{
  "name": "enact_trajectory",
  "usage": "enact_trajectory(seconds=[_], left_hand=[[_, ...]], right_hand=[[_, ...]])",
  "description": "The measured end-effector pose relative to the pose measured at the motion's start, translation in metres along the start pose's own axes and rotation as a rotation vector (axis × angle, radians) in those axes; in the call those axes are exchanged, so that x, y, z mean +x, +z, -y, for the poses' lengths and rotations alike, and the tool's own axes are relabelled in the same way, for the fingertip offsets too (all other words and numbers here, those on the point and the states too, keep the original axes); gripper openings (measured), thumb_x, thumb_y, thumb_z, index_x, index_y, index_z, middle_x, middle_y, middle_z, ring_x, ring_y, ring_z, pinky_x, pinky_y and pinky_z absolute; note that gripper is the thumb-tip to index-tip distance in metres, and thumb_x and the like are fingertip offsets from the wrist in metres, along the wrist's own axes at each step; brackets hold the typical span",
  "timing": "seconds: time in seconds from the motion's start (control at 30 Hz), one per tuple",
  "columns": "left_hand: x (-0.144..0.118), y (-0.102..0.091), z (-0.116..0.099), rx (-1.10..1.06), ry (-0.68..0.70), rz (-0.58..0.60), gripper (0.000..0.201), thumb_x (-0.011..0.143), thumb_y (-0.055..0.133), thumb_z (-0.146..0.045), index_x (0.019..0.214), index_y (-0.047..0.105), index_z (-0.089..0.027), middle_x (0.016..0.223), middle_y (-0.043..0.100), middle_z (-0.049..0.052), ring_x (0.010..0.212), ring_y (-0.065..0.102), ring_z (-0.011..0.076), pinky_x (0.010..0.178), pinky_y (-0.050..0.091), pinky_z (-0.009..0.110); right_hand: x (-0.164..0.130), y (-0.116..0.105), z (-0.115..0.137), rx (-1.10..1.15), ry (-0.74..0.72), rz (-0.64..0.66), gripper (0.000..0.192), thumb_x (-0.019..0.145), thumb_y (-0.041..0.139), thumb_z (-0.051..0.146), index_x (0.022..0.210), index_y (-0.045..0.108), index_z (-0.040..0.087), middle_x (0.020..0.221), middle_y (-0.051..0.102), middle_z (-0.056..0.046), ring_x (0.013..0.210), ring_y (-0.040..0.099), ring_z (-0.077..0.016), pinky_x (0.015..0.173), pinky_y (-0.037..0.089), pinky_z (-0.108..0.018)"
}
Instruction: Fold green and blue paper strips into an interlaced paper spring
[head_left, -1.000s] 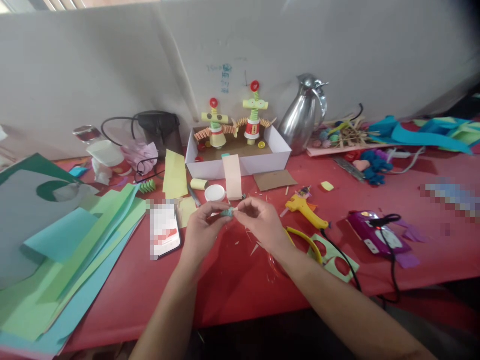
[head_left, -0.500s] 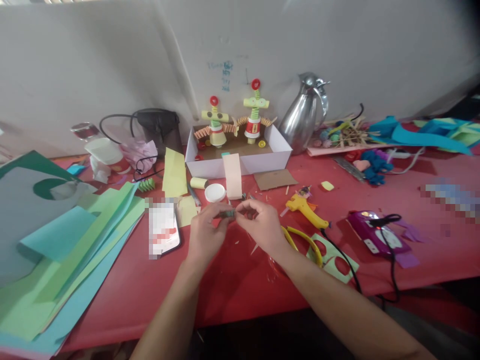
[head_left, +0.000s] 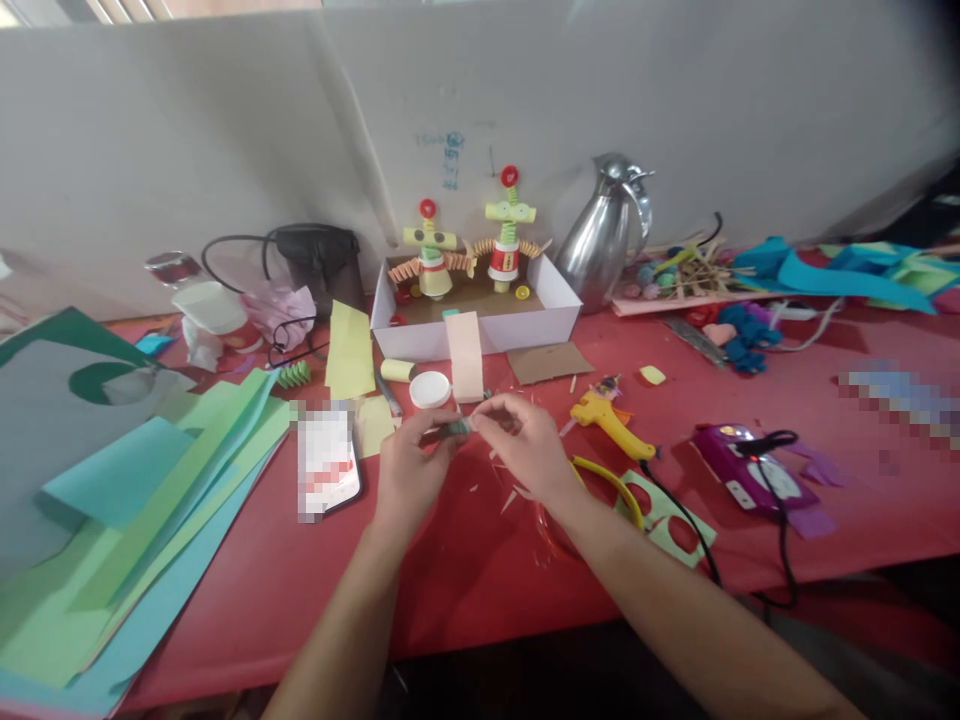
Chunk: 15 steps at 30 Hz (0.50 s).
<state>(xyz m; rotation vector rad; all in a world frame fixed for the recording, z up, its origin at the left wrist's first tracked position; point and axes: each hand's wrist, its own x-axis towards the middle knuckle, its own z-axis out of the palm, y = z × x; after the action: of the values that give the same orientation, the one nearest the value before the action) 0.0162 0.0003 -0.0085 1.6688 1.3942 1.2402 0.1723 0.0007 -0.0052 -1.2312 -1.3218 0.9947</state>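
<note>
Between my two hands, a small dark greenish piece [head_left: 454, 428] is held just above the red table; its kind is too small to tell. My left hand [head_left: 411, 462] pinches it from the left, thumb and forefinger closed on it. From the right, the thumb and forefinger of my right hand [head_left: 521, 445] close on its other end. Just behind the hands are a white round lid [head_left: 430, 390] and an upright pale pink paper strip [head_left: 466, 358]. A yellow hot glue gun [head_left: 616, 425] lies to the right of my right hand.
A white box [head_left: 480, 335] with two paper-cup figures stands against the wall, beside a steel jug [head_left: 604, 235]. Coloured paper sheets [head_left: 150, 500] and a phone [head_left: 327, 460] lie left. Yellow-handled scissors [head_left: 626, 490], cut green card [head_left: 679, 535] and a purple power strip [head_left: 754, 470] lie right.
The view has tilted up slightly. My hands stay in nearly the same place, both still on the small greenish piece, with the fingers shifting only slightly.
</note>
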Motion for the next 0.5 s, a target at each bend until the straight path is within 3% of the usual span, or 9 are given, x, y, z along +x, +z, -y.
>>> enact_trajectory(seconds=[0.23,0.5], left_hand=[[0.0022,-0.0019,0.0021,-0.129,-0.101,0.002,0.015,0.073,0.074,-0.023,0.088,0.074,-0.024,0.096,0.075,0.003,0.092,0.069,0.0208,0.082,0.054,0.034],[0.0011,-0.0009,-0.0032,-0.073,-0.020,0.002,0.016,0.073,0.073,-0.018,0.087,0.076,-0.026,0.090,0.075,0.002,0.085,0.068,0.0199,0.084,0.053,0.035]], right_hand=[[0.0026,-0.0030,-0.0024,0.075,0.060,-0.024,0.012,0.083,0.059,0.032,0.083,0.067,0.023,0.078,0.068,-0.001,0.070,0.060,-0.0172,0.066,0.046,-0.030],[0.0023,-0.0019,-0.0023,0.092,0.075,0.029,0.010,0.074,0.070,0.031,0.078,0.069,0.021,0.078,0.070,-0.002,0.074,0.063,-0.0173,0.072,0.049,-0.033]])
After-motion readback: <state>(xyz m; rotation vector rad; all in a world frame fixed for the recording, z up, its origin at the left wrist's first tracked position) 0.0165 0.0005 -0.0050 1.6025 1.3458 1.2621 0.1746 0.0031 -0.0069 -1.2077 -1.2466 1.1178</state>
